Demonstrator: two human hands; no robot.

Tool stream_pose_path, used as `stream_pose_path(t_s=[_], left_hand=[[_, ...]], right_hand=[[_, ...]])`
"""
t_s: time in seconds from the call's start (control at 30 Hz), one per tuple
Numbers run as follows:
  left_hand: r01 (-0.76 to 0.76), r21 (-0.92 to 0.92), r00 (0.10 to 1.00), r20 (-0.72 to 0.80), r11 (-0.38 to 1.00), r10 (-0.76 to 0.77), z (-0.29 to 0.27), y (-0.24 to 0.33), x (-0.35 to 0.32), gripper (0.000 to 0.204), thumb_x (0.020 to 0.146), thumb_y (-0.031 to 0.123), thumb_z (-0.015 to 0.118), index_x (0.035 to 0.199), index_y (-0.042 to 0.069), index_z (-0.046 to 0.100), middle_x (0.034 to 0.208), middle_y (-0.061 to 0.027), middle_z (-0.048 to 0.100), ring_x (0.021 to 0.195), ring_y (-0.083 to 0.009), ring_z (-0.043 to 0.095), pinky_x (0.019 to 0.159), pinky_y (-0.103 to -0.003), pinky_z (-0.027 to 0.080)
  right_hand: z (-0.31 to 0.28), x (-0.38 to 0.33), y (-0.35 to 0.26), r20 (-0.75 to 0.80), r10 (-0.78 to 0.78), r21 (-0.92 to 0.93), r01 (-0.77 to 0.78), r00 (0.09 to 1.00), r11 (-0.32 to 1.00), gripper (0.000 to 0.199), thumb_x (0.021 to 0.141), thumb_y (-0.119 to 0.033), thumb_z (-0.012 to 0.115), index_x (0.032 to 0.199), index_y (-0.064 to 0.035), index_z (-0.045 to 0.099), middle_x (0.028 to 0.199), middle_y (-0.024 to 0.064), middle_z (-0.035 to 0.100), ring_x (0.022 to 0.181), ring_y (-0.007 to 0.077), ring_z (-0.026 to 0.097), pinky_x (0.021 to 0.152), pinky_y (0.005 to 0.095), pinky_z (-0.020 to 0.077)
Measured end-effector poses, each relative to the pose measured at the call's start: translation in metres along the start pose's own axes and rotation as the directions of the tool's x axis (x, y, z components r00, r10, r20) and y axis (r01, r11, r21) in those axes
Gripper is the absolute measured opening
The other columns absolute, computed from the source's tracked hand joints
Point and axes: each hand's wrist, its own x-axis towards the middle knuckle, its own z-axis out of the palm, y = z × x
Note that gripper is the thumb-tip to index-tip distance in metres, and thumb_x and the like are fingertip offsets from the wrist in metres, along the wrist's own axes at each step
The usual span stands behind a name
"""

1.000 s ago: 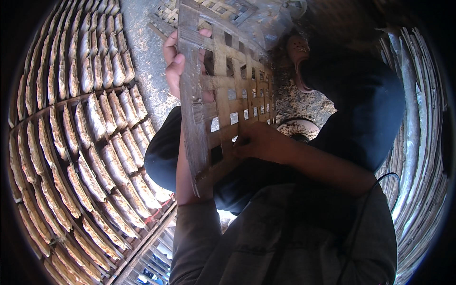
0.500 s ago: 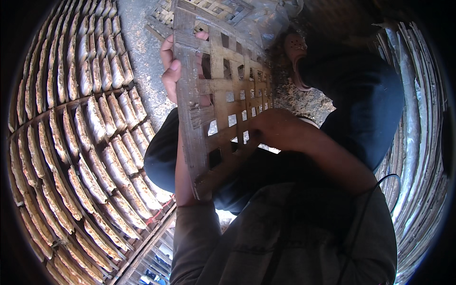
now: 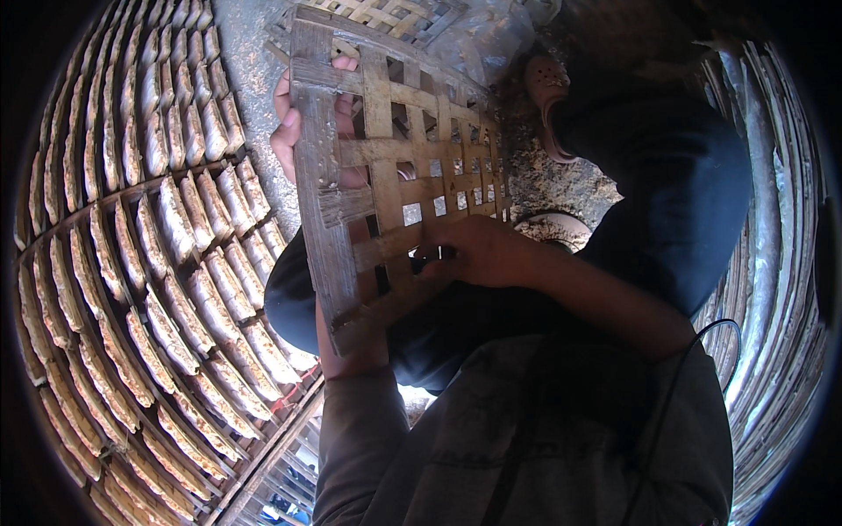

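Note:
A woven bamboo lattice tray (image 3: 379, 138) with a wooden side rail is tilted on edge in front of me, above my lap. My left hand (image 3: 285, 131) is closed round its left rail, the thumb outside and some fingers showing through the openings. My right hand (image 3: 474, 250) rests at the lower near part of the lattice, fingers bent against the slats; its fingertips are partly hidden in shadow.
Wooden racks on the left hold rows of pale slabs with brown, crumbly edges (image 3: 180, 219). More lattice panels (image 3: 399, 17) and clear plastic sheeting (image 3: 504, 39) lie on the floor beyond. A shoe (image 3: 548, 83) stands near my knee. Thin stacked sheets or trays (image 3: 772, 263) curve along the right.
The lattice tray has shifted left and turned its face more toward me, my left hand moving with it. My right hand has slid left along the lower lattice.

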Motion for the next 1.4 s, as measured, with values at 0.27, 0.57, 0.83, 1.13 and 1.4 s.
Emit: stream_pose_path(t_s=[0.27,0.57,0.83,1.13,1.4], left_hand=[[0.000,0.111,0.999,-0.035,0.994,0.004,0.000,0.008,0.001,0.055,0.086,0.036,0.053,0.131,0.008,0.040,0.121,-0.0237,0.058,0.115,-0.0343,0.056,0.105,-0.049,0.042],[-0.018,0.190,0.998,-0.051,0.982,0.029,-0.018,0.014,-0.002,0.067,0.090,0.045,0.048,0.138,-0.001,0.041,0.133,-0.0212,0.050,0.131,-0.0307,0.043,0.112,-0.046,0.033],[0.062,-0.085,0.998,0.006,0.994,-0.061,-0.029,0.013,0.005,0.057,0.091,0.035,0.049,0.139,0.009,0.036,0.128,-0.0290,0.054,0.122,-0.0384,0.052,0.108,-0.053,0.037],[0.075,-0.164,0.996,-0.032,0.984,-0.081,-0.026,0.012,0.002,0.054,0.092,0.034,0.051,0.139,0.010,0.037,0.129,-0.0292,0.053,0.124,-0.0392,0.050,0.107,-0.054,0.039],[0.078,-0.119,0.997,0.034,0.990,-0.074,-0.023,0.014,0.002,0.056,0.092,0.035,0.051,0.139,0.010,0.036,0.128,-0.0283,0.052,0.121,-0.0378,0.051,0.107,-0.054,0.039]], right_hand=[[0.019,0.004,0.002,0.070,0.118,0.345,-0.135,0.991,0.929,0.025,0.085,-0.025,0.074,0.097,-0.0031,0.073,0.088,0.0091,0.070,0.085,0.0159,0.067,0.079,0.0307,0.0508],[0.021,-0.002,-0.008,0.062,0.146,0.326,-0.159,0.987,0.932,0.024,0.089,-0.027,0.067,0.094,-0.0035,0.071,0.095,0.0139,0.064,0.093,0.0263,0.062,0.085,0.0379,0.0476],[-0.033,-0.005,-0.026,0.221,0.390,-0.517,-0.231,0.894,0.824,0.024,0.094,-0.024,0.057,0.096,-0.0042,0.069,0.091,0.0133,0.070,0.086,0.0261,0.069,0.076,0.0401,0.0526],[-0.013,-0.007,-0.008,0.029,0.019,-0.389,-0.006,0.999,0.921,0.023,0.083,-0.014,0.062,0.105,-0.0108,0.069,0.092,0.0158,0.069,0.093,0.0343,0.068,0.079,0.0446,0.0538],[0.004,0.009,-0.003,0.163,-0.089,-0.204,0.122,0.983,0.971,0.020,0.087,-0.018,0.066,0.106,-0.0149,0.071,0.097,0.0110,0.069,0.094,0.0302,0.068,0.083,0.0419,0.0517]])
